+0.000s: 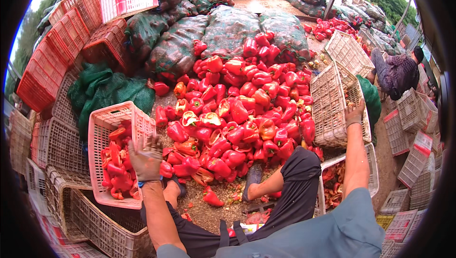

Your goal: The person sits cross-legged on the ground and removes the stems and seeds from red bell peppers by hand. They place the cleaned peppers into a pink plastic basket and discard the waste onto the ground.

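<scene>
My left hand [146, 160], in a soiled glove, is at the right side of a pink plastic crate [93, 151] partly filled with cut red bell peppers [115, 169]; its fingers are spread. My right hand [353, 113], also in a soiled glove, touches the side of a dirty white plastic crate [329, 101] lying tilted; whether the fingers grip it cannot be told. Between both hands spreads a large heap of red bell peppers [238, 112], some cut. Below the tilted crate stands another white crate [373, 172] with reddish pepper scraps.
Full green mesh sacks [231, 30] stand behind the heap. An empty green net [107, 90] lies at the left among stacked crates [42, 73]. At the right a person [397, 73] bends over near more crates [413, 112]. A single pepper [212, 196] lies between my feet.
</scene>
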{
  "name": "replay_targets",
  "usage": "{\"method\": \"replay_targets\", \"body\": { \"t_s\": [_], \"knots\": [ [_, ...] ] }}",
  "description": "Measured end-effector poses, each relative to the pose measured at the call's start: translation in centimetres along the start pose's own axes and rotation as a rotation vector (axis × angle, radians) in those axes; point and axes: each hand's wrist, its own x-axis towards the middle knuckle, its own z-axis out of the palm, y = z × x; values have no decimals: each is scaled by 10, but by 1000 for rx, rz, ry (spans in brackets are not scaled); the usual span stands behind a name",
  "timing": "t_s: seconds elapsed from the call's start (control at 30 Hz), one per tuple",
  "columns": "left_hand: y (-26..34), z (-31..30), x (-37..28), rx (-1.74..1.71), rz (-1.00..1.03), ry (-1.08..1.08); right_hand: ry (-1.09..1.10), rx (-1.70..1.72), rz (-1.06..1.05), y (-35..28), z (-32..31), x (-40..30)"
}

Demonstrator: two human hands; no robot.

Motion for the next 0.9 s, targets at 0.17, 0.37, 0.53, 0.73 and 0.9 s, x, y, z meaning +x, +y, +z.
{"method": "replay_targets", "body": {
  "t_s": [0.17,0.37,0.53,0.73,0.9],
  "knots": [
    [-63,36,-28,355,-216,-224,-686,-490,156,120,17,-4],
    [-65,36,-38,548,-164,-164,-883,-1230,-113,329,110,-178],
    [-77,40,-45,560,-188,-158,-495,-1701,-267,401,135,-206],
    [-74,38,-50,592,-182,-167,-669,-1484,-908,424,109,-253],
    [-73,37,-55,594,-176,-107,-820,-964,-1321,386,91,-312]
  ]
}}
